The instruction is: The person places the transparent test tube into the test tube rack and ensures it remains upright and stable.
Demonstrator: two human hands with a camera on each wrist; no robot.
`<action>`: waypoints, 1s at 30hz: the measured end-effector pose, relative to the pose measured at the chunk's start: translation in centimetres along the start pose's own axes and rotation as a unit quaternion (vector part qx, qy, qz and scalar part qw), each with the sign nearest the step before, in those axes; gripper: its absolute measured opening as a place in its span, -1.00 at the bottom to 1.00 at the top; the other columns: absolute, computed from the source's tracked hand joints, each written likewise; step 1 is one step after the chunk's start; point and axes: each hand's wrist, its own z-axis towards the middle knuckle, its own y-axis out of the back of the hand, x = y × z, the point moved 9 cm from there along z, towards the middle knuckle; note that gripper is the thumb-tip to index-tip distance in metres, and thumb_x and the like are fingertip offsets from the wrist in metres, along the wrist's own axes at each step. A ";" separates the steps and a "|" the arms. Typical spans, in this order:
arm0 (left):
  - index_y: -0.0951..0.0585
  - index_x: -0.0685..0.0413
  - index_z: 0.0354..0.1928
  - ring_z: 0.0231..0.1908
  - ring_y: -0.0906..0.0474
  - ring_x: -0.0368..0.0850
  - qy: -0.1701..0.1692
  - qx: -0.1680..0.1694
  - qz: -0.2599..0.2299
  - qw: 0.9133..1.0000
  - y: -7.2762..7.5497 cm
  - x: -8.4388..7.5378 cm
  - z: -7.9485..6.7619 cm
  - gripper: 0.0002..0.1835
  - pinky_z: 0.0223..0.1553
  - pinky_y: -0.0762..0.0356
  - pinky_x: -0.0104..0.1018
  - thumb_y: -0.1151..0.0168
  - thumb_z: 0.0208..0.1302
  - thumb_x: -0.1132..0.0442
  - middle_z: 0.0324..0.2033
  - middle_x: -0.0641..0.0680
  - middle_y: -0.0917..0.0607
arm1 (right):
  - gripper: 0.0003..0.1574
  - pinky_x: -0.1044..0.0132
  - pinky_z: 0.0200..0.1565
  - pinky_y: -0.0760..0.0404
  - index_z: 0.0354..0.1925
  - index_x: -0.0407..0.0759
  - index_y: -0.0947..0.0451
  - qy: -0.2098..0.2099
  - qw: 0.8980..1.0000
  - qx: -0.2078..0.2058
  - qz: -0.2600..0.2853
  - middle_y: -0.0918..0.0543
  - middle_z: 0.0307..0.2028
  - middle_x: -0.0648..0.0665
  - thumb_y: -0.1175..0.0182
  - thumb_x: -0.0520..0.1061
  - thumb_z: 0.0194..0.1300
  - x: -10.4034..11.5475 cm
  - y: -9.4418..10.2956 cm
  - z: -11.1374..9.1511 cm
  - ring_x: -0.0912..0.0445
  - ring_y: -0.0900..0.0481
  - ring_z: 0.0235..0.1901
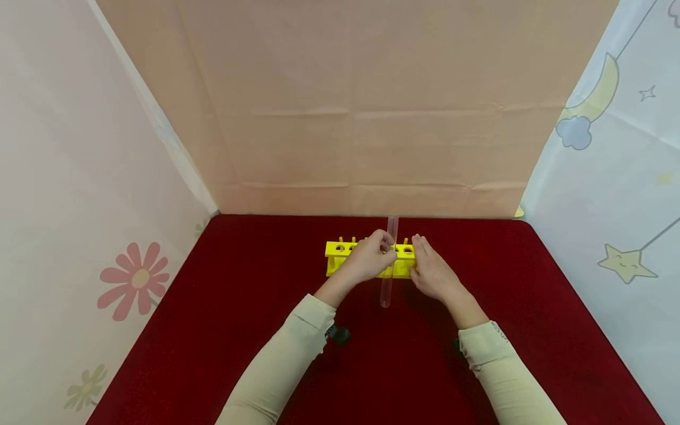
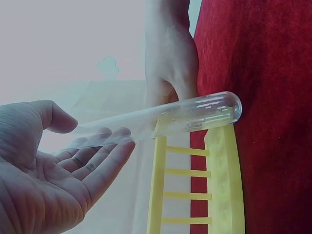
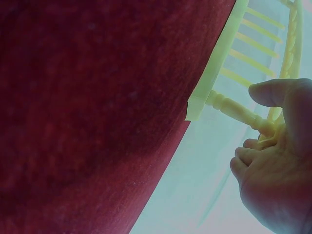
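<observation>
My left hand (image 1: 369, 260) pinches a clear glass test tube (image 1: 386, 294) between thumb and fingers, in front of a yellow test tube rack (image 1: 332, 250). In the left wrist view the tube (image 2: 209, 112) slants across the rack, its rounded closed end pointing away from the palm. The right hand (image 1: 432, 268) grips the rack's right end. Seen from the right wrist, thumb and fingers close around the top of the rack's end post (image 3: 234, 108). Part of the rack's top is hidden behind the left hand.
A dark red cloth (image 1: 255, 283) covers the table under the rack. Behind stands a tan paper backdrop (image 1: 350, 118). Pale printed panels (image 1: 53, 177) flank the left and right sides. A small black device (image 1: 340, 335) sits at the left wrist.
</observation>
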 end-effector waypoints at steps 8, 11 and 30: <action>-0.47 0.06 0.08 -0.35 -0.56 -0.16 -0.006 -0.006 0.004 1.000 0.2 -0.1 0.3 -0.73 -0.37 -0.53 -0.36 -0.16 0.39 0.21 -0.13 0.03 -0.65 | -0.04 -0.18 0.45 -0.11 0.51 -0.51 0.11 0.000 1.000 0.001 0.003 -0.05 0.50 -0.51 -0.16 -0.27 0.36 0.1 0.0 0.0 -0.33 -0.04 0.50; -0.48 0.05 0.07 -0.33 -0.58 -0.18 -0.015 -0.010 0.003 1.000 0.3 -0.2 0.5 -0.74 -0.35 -0.53 -0.36 -0.15 0.39 0.21 -0.12 0.03 -0.65 | -0.05 -0.18 0.45 -0.10 0.51 -0.52 0.10 -0.002 1.000 0.000 0.003 -0.06 0.50 -0.51 -0.15 -0.27 0.36 0.2 0.1 0.0 -0.34 -0.03 0.50; -0.48 0.04 0.08 -0.17 -0.59 -0.12 -0.030 -0.023 -0.010 0.999 1.1 -0.8 1.2 -0.73 -0.13 -0.58 -0.28 -0.18 0.43 0.15 -0.10 0.01 -0.65 | -0.05 -0.17 0.45 -0.11 0.50 -0.53 0.08 0.000 1.000 0.002 -0.001 -0.08 0.50 -0.51 -0.16 -0.29 0.33 0.4 0.1 0.0 -0.34 -0.04 0.50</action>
